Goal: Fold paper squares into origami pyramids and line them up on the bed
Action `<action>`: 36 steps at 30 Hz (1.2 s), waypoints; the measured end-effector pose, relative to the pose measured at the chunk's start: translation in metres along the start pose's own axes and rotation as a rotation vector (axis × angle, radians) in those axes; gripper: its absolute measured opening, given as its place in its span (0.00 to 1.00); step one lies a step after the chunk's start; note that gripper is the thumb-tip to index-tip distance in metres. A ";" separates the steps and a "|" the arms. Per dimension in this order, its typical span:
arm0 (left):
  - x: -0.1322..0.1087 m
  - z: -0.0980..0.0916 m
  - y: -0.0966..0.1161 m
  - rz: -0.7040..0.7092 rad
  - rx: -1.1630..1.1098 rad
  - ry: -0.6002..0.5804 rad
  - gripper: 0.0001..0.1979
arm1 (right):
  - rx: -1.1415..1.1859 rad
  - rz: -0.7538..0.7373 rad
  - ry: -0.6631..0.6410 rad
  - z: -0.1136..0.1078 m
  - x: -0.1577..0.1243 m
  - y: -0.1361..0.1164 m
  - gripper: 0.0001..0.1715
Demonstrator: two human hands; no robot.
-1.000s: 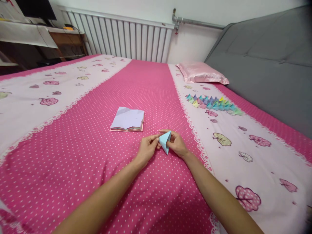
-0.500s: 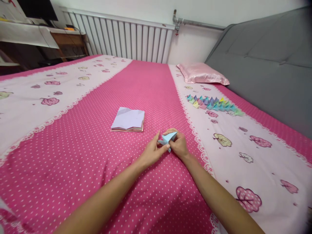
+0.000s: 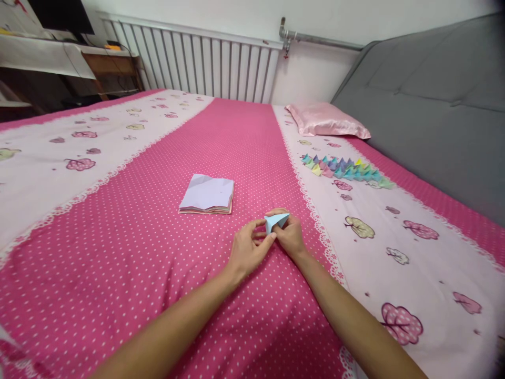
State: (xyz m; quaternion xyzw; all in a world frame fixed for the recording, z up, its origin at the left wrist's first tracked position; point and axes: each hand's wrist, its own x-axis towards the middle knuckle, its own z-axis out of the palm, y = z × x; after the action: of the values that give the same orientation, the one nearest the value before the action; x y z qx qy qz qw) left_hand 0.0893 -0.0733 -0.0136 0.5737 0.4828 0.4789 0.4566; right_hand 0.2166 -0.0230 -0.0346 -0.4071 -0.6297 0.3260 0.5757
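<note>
A small light-blue folded paper piece (image 3: 277, 220) is held between my two hands just above the pink dotted bedspread. My right hand (image 3: 292, 235) is closed on it from the right, with a finger tucked under its folds. From the left, my left hand (image 3: 250, 245) pinches its near edge with thumb and fingertips. The underside of the paper is hidden by my fingers. Beyond my left hand lies a stack of square paper sheets (image 3: 207, 193), pale lilac on top.
Several folded paper pieces (image 3: 345, 168) in blue, green, purple, pink and yellow stand in rows at the right. Behind them lie a pink satin pillow (image 3: 327, 120) and a grey headboard (image 3: 430, 100). A white radiator (image 3: 197, 58) lines the far wall; a desk (image 3: 106, 66) stands far left.
The blue paper's left and lower points have folded in, so it looks more compact. My left fingers have curled closer around its left side.
</note>
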 end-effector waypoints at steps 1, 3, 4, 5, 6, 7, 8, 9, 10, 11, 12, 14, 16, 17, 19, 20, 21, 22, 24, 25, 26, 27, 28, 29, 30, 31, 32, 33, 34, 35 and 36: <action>0.000 0.001 -0.001 -0.003 -0.029 -0.021 0.23 | -0.014 -0.009 0.002 0.000 0.000 -0.001 0.11; 0.000 0.002 -0.003 0.013 -0.084 -0.032 0.26 | -0.056 -0.036 -0.020 0.000 -0.001 -0.003 0.11; 0.000 0.002 -0.005 0.024 -0.104 -0.024 0.25 | -0.081 -0.052 -0.043 0.000 -0.001 -0.004 0.11; 0.001 0.002 -0.007 0.025 -0.112 -0.012 0.23 | -0.102 -0.068 -0.065 0.000 -0.001 -0.005 0.12; 0.001 0.001 -0.008 0.017 -0.111 -0.002 0.21 | -0.119 -0.083 -0.084 0.001 -0.002 -0.006 0.13; 0.002 0.001 -0.009 0.002 -0.105 0.007 0.19 | -0.128 -0.095 -0.100 0.001 -0.002 -0.007 0.13; 0.004 0.000 -0.010 -0.017 -0.106 0.012 0.17 | -0.135 -0.105 -0.115 0.002 -0.003 -0.008 0.14; 0.005 0.000 -0.010 -0.037 -0.122 0.018 0.15 | -0.139 -0.117 -0.132 0.002 -0.003 -0.008 0.16; 0.007 0.000 -0.010 -0.056 -0.161 0.026 0.14 | -0.146 -0.131 -0.151 0.003 -0.004 -0.009 0.17; 0.009 0.000 -0.009 -0.073 -0.223 0.035 0.13 | -0.156 -0.148 -0.172 0.003 -0.004 -0.010 0.18; 0.010 -0.001 -0.008 -0.093 -0.301 0.044 0.12 | -0.168 -0.167 -0.192 0.003 -0.004 -0.011 0.19; 0.012 -0.002 -0.004 -0.146 -0.463 0.056 0.12 | -0.204 -0.200 -0.228 0.002 -0.004 -0.013 0.21; 0.013 -0.004 0.000 -0.200 -0.596 0.043 0.11 | -0.241 -0.226 -0.285 0.000 -0.004 -0.016 0.22; 0.013 -0.006 0.002 -0.224 -0.648 0.033 0.11 | -0.255 -0.235 -0.324 -0.002 -0.004 -0.017 0.22; 0.013 -0.009 0.005 -0.260 -0.737 0.026 0.11 | -0.273 -0.246 -0.391 -0.003 -0.004 -0.018 0.22; 0.013 -0.010 0.006 -0.271 -0.775 0.028 0.11 | -0.278 -0.241 -0.406 -0.003 -0.004 -0.018 0.22; 0.012 -0.011 0.007 -0.276 -0.805 0.026 0.11 | -0.282 -0.230 -0.404 -0.003 -0.004 -0.018 0.21; 0.012 -0.011 0.008 -0.274 -0.821 0.018 0.10 | -0.284 -0.213 -0.390 -0.003 -0.004 -0.017 0.21; 0.011 -0.011 0.007 -0.253 -0.818 -0.022 0.10 | -0.280 -0.194 -0.353 -0.001 -0.003 -0.015 0.19; 0.011 -0.010 0.007 -0.232 -0.808 -0.050 0.11 | -0.271 -0.194 -0.340 0.000 -0.003 -0.014 0.17; 0.011 -0.010 0.006 -0.205 -0.797 -0.076 0.13 | -0.252 -0.196 -0.330 0.001 -0.002 -0.013 0.17; 0.011 -0.009 0.005 -0.179 -0.787 -0.101 0.15 | -0.224 -0.196 -0.321 0.001 -0.002 -0.012 0.16; 0.011 -0.008 0.004 -0.157 -0.780 -0.120 0.17 | -0.187 -0.189 -0.308 0.001 -0.002 -0.011 0.15; 0.011 -0.008 0.002 -0.145 -0.774 -0.136 0.18 | -0.140 -0.173 -0.298 0.001 -0.002 -0.010 0.15; 0.011 -0.007 0.001 -0.145 -0.766 -0.144 0.18 | -0.086 -0.146 -0.289 0.001 -0.002 -0.008 0.14; 0.011 -0.007 0.000 -0.156 -0.754 -0.145 0.17 | -0.028 -0.110 -0.281 0.000 -0.002 -0.007 0.15; 0.011 -0.007 0.000 -0.174 -0.742 -0.143 0.16 | 0.031 -0.062 -0.275 0.000 -0.003 -0.006 0.15; 0.012 -0.007 -0.001 -0.191 -0.732 -0.137 0.15 | 0.090 -0.004 -0.268 -0.001 -0.003 -0.005 0.17; 0.012 -0.007 -0.001 -0.206 -0.727 -0.131 0.14 | 0.148 0.059 -0.260 -0.001 -0.004 -0.004 0.20; 0.012 -0.007 -0.001 -0.223 -0.724 -0.126 0.13 | 0.203 0.120 -0.248 -0.001 -0.004 -0.004 0.24; 0.012 -0.008 -0.001 -0.237 -0.723 -0.124 0.13 | 0.253 0.171 -0.231 -0.001 -0.004 -0.004 0.29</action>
State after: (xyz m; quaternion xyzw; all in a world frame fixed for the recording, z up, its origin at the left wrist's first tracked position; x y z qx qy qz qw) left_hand 0.0825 -0.0608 -0.0124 0.3438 0.3172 0.5264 0.7100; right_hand 0.2170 -0.0285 -0.0326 -0.3433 -0.6089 0.4948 0.5163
